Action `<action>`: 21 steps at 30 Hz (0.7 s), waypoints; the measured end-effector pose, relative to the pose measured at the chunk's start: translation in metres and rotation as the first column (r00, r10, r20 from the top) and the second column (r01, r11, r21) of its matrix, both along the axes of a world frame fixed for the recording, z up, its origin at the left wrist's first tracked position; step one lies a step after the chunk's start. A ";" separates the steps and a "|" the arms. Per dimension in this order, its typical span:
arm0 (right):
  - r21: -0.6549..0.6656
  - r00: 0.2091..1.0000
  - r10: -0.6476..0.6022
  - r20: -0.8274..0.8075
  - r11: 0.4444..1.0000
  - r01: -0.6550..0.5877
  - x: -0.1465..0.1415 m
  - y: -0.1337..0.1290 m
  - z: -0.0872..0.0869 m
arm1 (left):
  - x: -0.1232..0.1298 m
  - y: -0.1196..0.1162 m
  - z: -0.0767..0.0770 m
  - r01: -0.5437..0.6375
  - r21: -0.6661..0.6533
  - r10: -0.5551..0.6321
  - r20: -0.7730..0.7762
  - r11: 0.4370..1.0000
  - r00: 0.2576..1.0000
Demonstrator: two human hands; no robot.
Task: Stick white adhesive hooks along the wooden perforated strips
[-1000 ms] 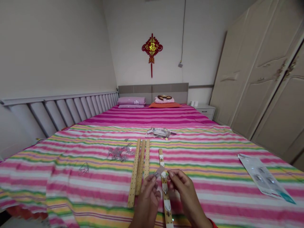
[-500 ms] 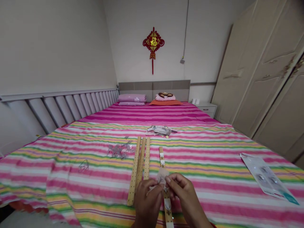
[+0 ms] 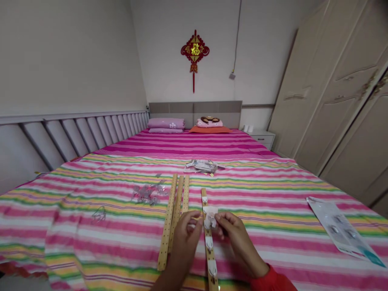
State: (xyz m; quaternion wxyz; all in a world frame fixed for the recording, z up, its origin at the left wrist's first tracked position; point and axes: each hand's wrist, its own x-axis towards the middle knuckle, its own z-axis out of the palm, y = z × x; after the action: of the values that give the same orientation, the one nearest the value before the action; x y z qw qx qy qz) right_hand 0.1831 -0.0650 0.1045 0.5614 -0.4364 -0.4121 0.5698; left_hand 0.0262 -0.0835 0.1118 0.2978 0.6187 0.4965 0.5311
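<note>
A light wooden strip with small holes lies lengthwise on the striped cloth, bearing several white hooks. Over its upper half, my right hand pinches a small clear plastic piece. My left hand is just left of the strip, thumb and index finger apart, with nothing visible between them. Beside it lie three more perforated wooden strips, side by side, partly covered by that hand.
Clear plastic pieces lie in a pile at left, near thin wire loops. Packets rest beyond the strips. A flat hook package is at right. Folded bedding sits by the headboard.
My left hand has let go of the clear piece and its fingers have parted. My right hand has moved slightly up with the piece, uncovering more of the hooked strip.
</note>
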 end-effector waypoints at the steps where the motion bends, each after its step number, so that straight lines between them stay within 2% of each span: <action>1: -0.005 1.000 0.014 0.013 1.000 -0.014 0.001 0.008 -0.003 | 0.000 0.011 0.003 0.032 -0.091 -0.026 0.065 0.995 0.998; 4: -0.020 0.997 0.053 0.053 0.998 -0.052 0.003 0.034 -0.012 | 0.004 0.049 0.005 0.150 -0.213 -0.110 0.187 0.965 0.976; 6: -0.025 0.995 0.070 0.075 0.997 -0.068 0.004 0.052 -0.016 | 0.008 0.074 0.002 0.169 -0.262 -0.110 0.223 0.950 0.969; 10: -0.036 0.992 0.076 0.099 0.997 -0.072 0.006 0.088 -0.021 | 0.016 0.117 -0.009 0.151 -0.345 -0.054 0.274 0.926 0.960; 14: -0.040 0.990 0.049 0.135 0.998 -0.044 0.010 0.124 -0.026 | 0.022 0.152 -0.013 0.078 -0.357 0.006 0.229 0.931 0.973; 18: -0.050 0.987 0.010 0.160 0.999 -0.002 0.011 0.154 -0.033 | 0.026 0.180 -0.019 0.034 -0.385 0.041 0.186 0.922 0.982; 21: -0.058 0.985 -0.009 0.173 0.998 0.019 0.010 0.168 -0.041 | 0.029 0.193 -0.029 0.010 -0.411 0.062 0.162 0.912 0.985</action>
State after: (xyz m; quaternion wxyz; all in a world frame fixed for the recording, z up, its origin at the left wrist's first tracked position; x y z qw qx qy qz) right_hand 0.1929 0.1027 0.0639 0.5145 -0.5032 -0.4390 0.5379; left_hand 0.0548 0.1100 0.0832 0.4554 0.4878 0.5775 0.4702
